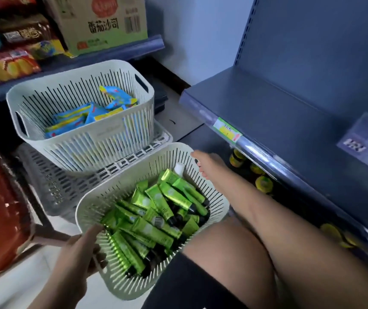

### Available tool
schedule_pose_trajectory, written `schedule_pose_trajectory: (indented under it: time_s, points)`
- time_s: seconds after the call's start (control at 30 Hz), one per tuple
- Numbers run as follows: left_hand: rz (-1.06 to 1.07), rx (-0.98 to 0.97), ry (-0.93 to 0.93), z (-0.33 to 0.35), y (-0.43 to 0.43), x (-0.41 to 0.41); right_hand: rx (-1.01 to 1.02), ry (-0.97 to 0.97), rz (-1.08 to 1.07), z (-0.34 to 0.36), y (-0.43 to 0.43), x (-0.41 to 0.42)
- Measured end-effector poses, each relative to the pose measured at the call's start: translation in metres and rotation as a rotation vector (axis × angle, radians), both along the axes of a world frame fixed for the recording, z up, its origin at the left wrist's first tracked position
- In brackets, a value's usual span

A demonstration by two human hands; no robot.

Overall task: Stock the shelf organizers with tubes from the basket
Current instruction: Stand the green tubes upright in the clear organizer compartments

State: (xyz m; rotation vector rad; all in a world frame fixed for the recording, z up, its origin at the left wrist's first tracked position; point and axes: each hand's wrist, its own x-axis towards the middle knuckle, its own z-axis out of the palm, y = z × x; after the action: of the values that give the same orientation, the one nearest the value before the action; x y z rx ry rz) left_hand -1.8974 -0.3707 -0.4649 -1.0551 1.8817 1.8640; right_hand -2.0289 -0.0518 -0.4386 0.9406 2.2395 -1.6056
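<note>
Small retail shop aisle, dark blue metal gondola shelf [267, 101] with a yellow price tag [226, 130] in its clear edge strip [200, 113], packaged snacks [7, 65] on the facing shelf [120, 51], barcoded cardboard carton [102, 21], yellow-lidded jars [264, 182] below, basket [111, 188] of identical green tubes [156, 219].

Right hand [212, 162] partly behind the basket [111, 192] rim; yellow jars [264, 184], perhaps lidded, mostly under the shelf [267, 103].

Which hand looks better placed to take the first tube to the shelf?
Probably the right hand: it grips the far rim of the basket, beside the shelf. The left hand holds the near rim, farther from it.
</note>
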Motion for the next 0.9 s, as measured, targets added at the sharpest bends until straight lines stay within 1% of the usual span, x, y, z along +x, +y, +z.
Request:
schedule_pose_trajectory:
  time_s: [0.17,0.37,0.5,0.6,0.67,0.73,0.77,0.8,0.87,0.9]
  points:
    - [-0.013,-0.014,-0.055,-0.035,0.009,-0.010,-0.065,-0.063,-0.002,-0.044,0.013,-0.007]
    - [0.014,-0.016,-0.103,-0.061,0.014,-0.028,-0.028,-0.082,0.140,-0.068,0.015,-0.031]
    - [0.002,-0.058,-0.102,-0.077,0.019,-0.033,-0.043,-0.029,0.210,-0.083,0.010,-0.034]
    - [0.014,-0.067,-0.112,-0.089,0.023,-0.038,-0.072,0.006,0.201,-0.115,0.017,-0.034]
    - [0.058,-0.070,-0.147,-0.095,0.020,-0.046,-0.072,0.040,0.209,-0.110,0.019,-0.028]
    - [0.069,-0.103,-0.166,-0.098,0.019,-0.055,-0.140,0.053,0.210,-0.111,0.020,-0.030]
    - [0.032,-0.178,-0.172,-0.099,0.019,-0.059,-0.124,0.063,0.227,-0.114,0.020,-0.032]
    - [-0.056,-0.318,-0.188,-0.098,0.021,-0.062,-0.025,0.120,0.262,-0.115,0.019,-0.033]
    - [-0.282,-0.772,-0.228,-0.093,0.034,-0.070,0.338,0.344,0.368,-0.124,0.014,-0.033]
    - [-0.356,-0.955,-0.149,-0.090,0.044,-0.074,0.494,0.418,0.424,-0.133,0.011,-0.033]
